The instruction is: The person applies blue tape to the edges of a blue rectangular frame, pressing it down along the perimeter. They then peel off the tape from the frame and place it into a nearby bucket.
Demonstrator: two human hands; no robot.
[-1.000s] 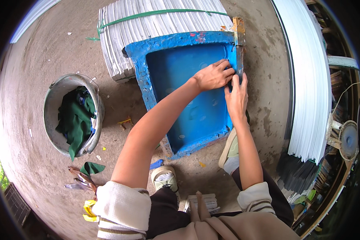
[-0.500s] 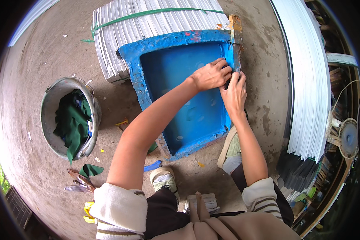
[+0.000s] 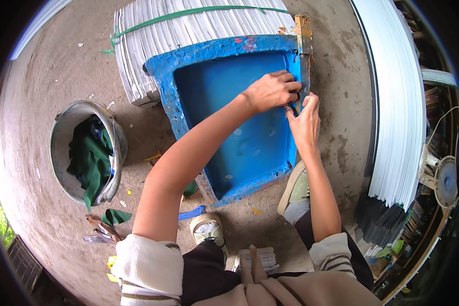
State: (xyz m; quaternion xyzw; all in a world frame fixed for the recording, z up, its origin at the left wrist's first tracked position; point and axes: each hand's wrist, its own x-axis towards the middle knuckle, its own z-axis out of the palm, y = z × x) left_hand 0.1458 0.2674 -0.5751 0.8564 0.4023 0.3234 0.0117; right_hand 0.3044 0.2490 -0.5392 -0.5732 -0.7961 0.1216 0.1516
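We compare this moment with the two pictures just before, and the change is small. Our left hand (image 3: pixel 271 92) has stayed curled over the right inner edge of the blue paint-covered wooden screen frame (image 3: pixel 229 115), and our right hand (image 3: pixel 305 122) is still just beside it, on the same edge. The grip of the left hand is closed, fingers bent down to the corner where the blue mesh meets the frame; a small dark thing seems pinched between the two hands, but we cannot tell what it is. The right grip is half open, its fingers (image 3: pixel 311 102) stretched flat along the grey side bar (image 3: pixel 305 71), thumb toward the left hand.

Both hands have moved only a little along this edge, so we judge the work remains at this one spot.

The frame lies tilted on the concrete floor (image 3: pixel 51 76), its far end against the strapped bundle of white sheets (image 3: pixel 188 28) beyond the hands. To the left of the left grip, well apart, stands a grey metal bucket (image 3: pixel 61 137) with green cloth (image 3: pixel 89 158) in it. Right of the right grip rises a tall stack of white sheets (image 3: pixel 398 112)
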